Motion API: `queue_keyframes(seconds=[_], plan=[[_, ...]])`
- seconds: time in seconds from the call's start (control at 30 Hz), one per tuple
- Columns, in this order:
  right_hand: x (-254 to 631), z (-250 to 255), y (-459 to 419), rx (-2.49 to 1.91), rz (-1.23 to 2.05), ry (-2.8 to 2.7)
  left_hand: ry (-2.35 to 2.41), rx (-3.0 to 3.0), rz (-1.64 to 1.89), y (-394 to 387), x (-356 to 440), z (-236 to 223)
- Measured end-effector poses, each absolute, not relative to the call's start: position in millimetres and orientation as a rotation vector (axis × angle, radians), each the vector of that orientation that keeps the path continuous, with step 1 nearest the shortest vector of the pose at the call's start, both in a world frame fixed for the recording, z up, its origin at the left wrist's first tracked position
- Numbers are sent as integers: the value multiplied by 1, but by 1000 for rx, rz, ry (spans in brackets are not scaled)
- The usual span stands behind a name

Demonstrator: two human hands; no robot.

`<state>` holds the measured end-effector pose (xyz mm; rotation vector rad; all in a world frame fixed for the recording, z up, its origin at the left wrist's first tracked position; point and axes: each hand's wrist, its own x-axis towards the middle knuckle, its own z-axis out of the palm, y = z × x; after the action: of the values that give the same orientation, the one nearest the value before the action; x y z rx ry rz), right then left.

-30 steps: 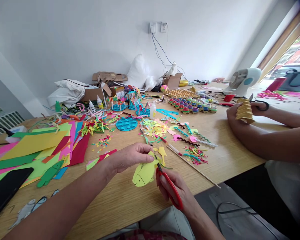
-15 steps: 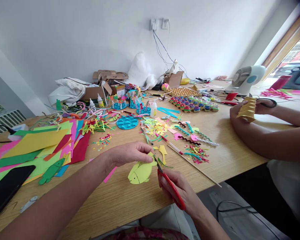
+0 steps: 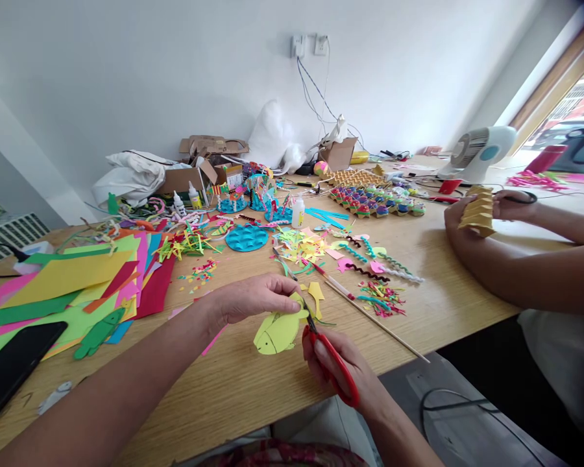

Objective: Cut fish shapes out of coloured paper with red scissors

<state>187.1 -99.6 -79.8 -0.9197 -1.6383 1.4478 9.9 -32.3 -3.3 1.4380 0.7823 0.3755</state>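
My left hand (image 3: pixel 265 297) pinches a yellow-green paper fish (image 3: pixel 277 333) by its tail end, above the front of the table. Drawn lines mark the fish's head and eye, and the head points toward me on the left. In my right hand (image 3: pixel 340 363) are red-handled scissors (image 3: pixel 348 383), with the dark blades at the fish's tail. Just behind the blades lie yellow paper offcuts (image 3: pixel 316 295). A green paper fish (image 3: pixel 98 333) rests on the coloured sheets at the left.
Coloured paper sheets (image 3: pixel 68 279) and a black phone (image 3: pixel 22 366) lie at left. A wooden stick (image 3: pixel 384 326) crosses the table's right front. Behind are a blue scalloped disc (image 3: pixel 246 238), a glue bottle (image 3: pixel 298 213) and paper scraps (image 3: pixel 302 245). A co-worker's hands hold yellow egg-carton card (image 3: pixel 477 213).
The paper fish has shifted slightly right and turned a little in my left hand. The scissor blades have moved slightly at its tail. The co-worker's card has tilted slightly.
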Motion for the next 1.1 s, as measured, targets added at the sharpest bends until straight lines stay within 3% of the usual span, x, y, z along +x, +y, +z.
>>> queue_keyframes(seconds=[1.1], plan=[[179,-89,-99,-905,1409,-1496,800,1291,697,-48,25,-9]])
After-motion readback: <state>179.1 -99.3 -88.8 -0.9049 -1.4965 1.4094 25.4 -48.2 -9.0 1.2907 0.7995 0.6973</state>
